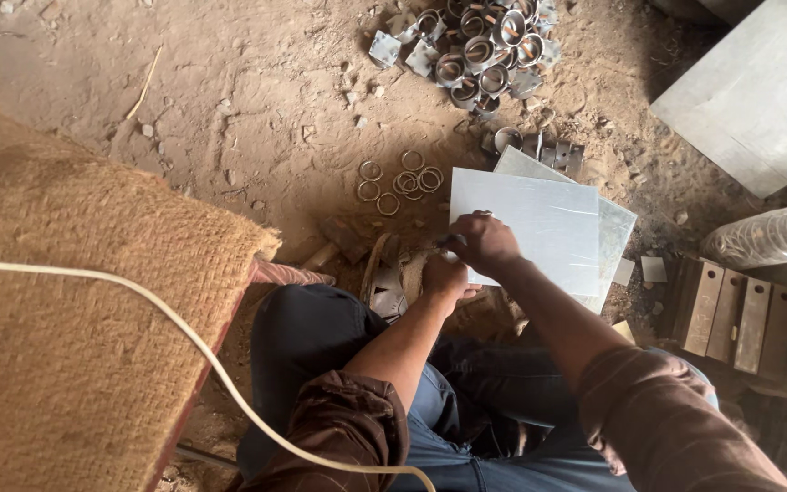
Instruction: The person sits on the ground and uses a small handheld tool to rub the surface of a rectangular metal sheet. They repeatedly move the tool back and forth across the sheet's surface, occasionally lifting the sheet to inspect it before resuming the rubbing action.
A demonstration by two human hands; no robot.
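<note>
Dirt floor (257, 118): our right hand (485, 244) grips a small tool on the top metal sheet (539, 223), left hand (446, 273) clenched beside it; finished ring fittings (480, 50) piled, loose rings (403, 182) unused.

Metal rings (400, 182) lie beside coir mat (75, 273).

Right hand (485, 244) rests on the near-left edge of a flat pale-grey metal sheet (539, 223) lying on the dirt floor (257, 118), fingers curled. Left hand (444, 276) sits just beside it, closed over something hidden. Loose thin metal rings (403, 182) lie just beyond; a heap of short metal tube pieces (480, 50) sits farther off.
</note>
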